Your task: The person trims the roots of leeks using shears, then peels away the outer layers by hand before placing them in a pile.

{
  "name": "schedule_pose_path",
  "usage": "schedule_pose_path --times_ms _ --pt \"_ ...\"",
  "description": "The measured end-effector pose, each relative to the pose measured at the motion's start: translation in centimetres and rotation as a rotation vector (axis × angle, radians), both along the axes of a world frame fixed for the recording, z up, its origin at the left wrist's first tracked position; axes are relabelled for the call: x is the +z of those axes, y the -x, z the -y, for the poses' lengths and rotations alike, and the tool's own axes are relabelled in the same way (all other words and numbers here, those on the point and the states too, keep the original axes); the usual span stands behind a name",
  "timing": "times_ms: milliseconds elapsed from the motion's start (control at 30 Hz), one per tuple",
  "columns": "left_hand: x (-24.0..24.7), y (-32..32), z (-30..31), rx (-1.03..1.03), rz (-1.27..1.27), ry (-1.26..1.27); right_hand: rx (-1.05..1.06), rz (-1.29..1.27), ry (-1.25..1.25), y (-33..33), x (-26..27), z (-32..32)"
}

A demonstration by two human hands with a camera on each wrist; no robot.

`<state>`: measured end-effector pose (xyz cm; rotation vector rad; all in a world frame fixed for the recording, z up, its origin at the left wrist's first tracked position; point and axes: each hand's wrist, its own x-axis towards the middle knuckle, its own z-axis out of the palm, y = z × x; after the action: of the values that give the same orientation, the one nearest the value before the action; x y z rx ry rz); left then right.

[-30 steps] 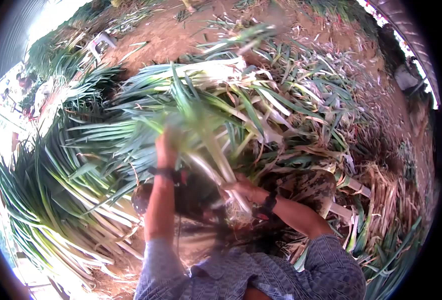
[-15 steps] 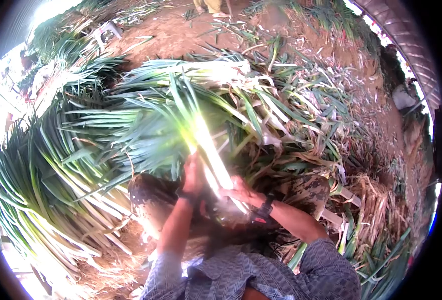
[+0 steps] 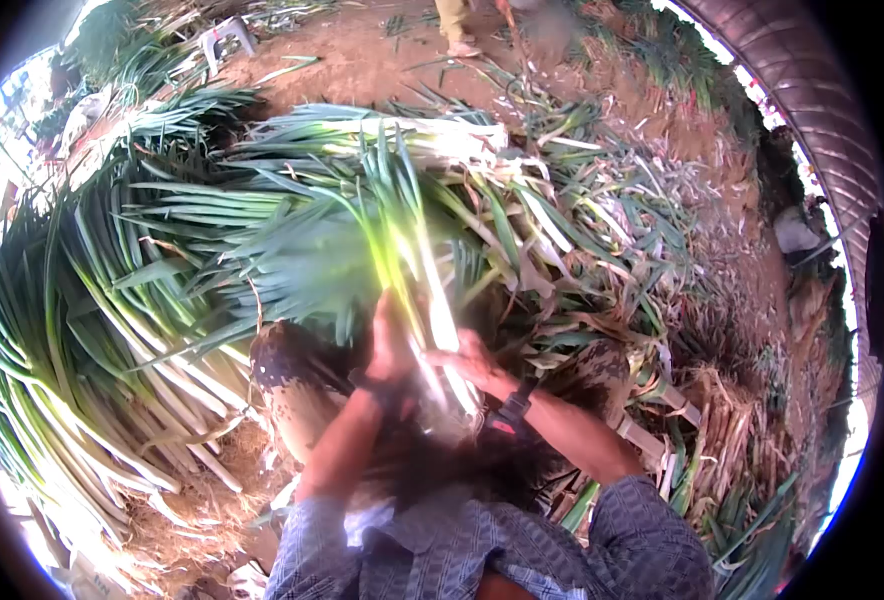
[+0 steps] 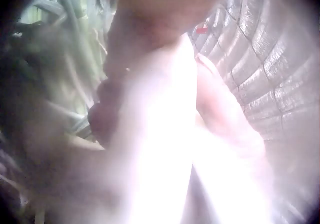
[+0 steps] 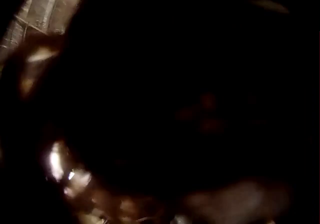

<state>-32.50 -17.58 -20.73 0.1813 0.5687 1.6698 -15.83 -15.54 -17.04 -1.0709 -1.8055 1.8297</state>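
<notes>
Between my two hands stands a small bundle of long green onions (image 3: 440,300), white stems toward my lap and green leaves pointing away. My left hand (image 3: 390,342) grips the bundle from the left, about where green turns to white. Lower down, my right hand (image 3: 474,362) holds the white stems from the right, near the root ends. In the left wrist view, curled fingers (image 4: 107,106) wrap overexposed white stems (image 4: 160,134). The right wrist view is mostly dark.
A large pile of green onions (image 3: 72,330) lies on the left, and another bundle (image 3: 402,135) lies ahead. Stripped leaves (image 3: 652,210) cover the ground at right. Farther off are a white stool (image 3: 227,38) and a person's leg (image 3: 455,25).
My left hand has come down and inward from the leaves to the stems. My right hand stays by the root ends. The bundle stands more upright, and a person's legs have come into view ahead.
</notes>
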Motion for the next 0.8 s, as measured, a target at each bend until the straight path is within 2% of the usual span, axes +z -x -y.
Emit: schedule_pose_path --times_ms 67,167,200,300,400,500,600,633,700,733,800 --pt "-0.8 0.2 -0.2 0.005 0.033 -0.049 -0.031 0.058 -0.042 0.3 0.6 0.2" --pt "2.5 0.0 0.2 -0.078 -0.049 0.092 -0.052 0.071 -0.093 0.3 -0.1 0.0" --pt "-0.1 0.4 -0.2 -0.091 -0.11 0.049 -0.057 0.064 -0.107 0.2 -0.4 0.0" --pt "-1.3 0.2 -0.5 -0.059 -0.067 0.038 -0.021 0.064 -0.07 0.2 0.6 0.0" --pt "-2.1 0.7 -0.1 -0.107 0.098 0.021 -0.044 0.011 -0.023 0.0 0.6 0.2" --pt "1.9 0.2 0.8 -0.097 0.109 0.053 -0.026 -0.006 -0.061 -0.4 -0.3 -0.2" --pt "1.6 0.5 1.1 -0.138 0.299 0.043 -0.006 -0.052 0.07 -0.5 0.3 -0.1" --pt "1.6 0.6 1.0 -0.115 0.245 0.032 0.006 -0.078 0.117 -0.4 0.7 0.0" --pt "1.3 0.8 0.9 -0.069 0.135 0.008 0.004 -0.054 0.038 -0.7 -0.5 0.1" --pt "1.1 1.0 0.5 0.011 0.038 0.105 0.005 -0.044 -0.005 -0.7 -1.4 0.0" --pt "1.8 1.9 0.9 0.045 0.019 0.092 0.025 0.001 0.076 -1.4 -2.8 -0.5"
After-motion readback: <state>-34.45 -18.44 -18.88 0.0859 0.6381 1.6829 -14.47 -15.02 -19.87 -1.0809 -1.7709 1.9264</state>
